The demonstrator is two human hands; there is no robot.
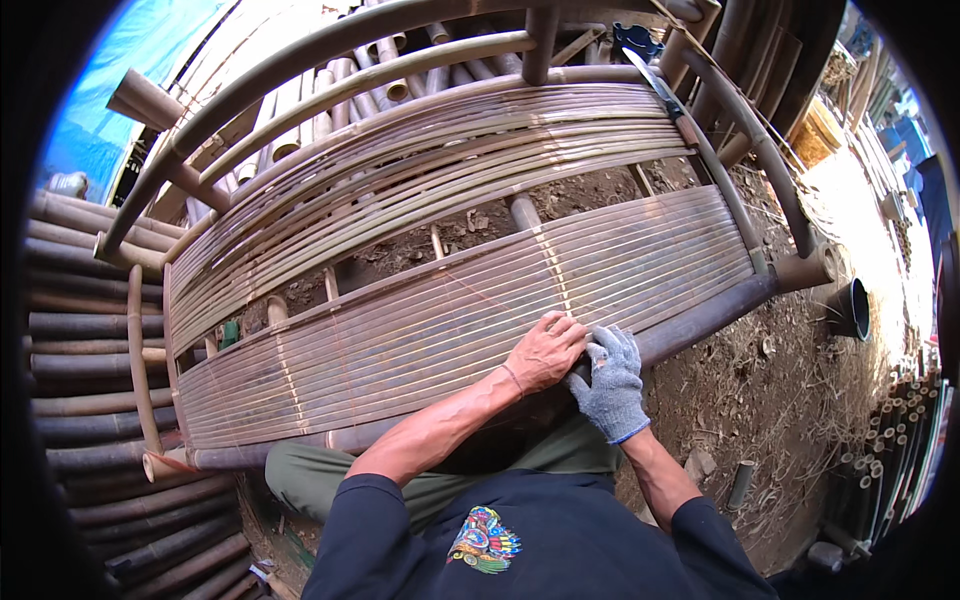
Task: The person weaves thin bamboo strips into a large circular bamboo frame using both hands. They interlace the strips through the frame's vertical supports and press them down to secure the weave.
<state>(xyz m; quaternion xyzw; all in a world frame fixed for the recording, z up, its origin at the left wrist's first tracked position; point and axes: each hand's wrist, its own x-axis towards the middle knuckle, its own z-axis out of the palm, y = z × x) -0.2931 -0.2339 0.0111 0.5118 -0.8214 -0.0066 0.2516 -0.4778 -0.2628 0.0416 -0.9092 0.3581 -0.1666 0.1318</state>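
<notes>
A long bamboo bench stretches across in front of me, its seat [420, 330] made of narrow slats laid side by side. My left hand [546, 352], bare, is closed with bent fingers at the seat's front edge; what the fingertips pinch is hidden. Close beside it, my right hand [610, 385] wears a grey knit glove and curls over at the thick front pole [690, 335]; anything under its fingers is out of sight. A pale band of binding [555, 268] crosses the slats just beyond my hands. Thin reddish string [480, 292] lies across the seat.
A long knife [660, 88] rests on the slatted backrest [420, 165] at the far right. Bamboo poles [95, 350] are stacked at left. A black bucket [850, 308] and cut bamboo pieces [885, 430] lie right, on ground [750, 400] strewn with shavings. Blue tarp [110, 110] hangs far left.
</notes>
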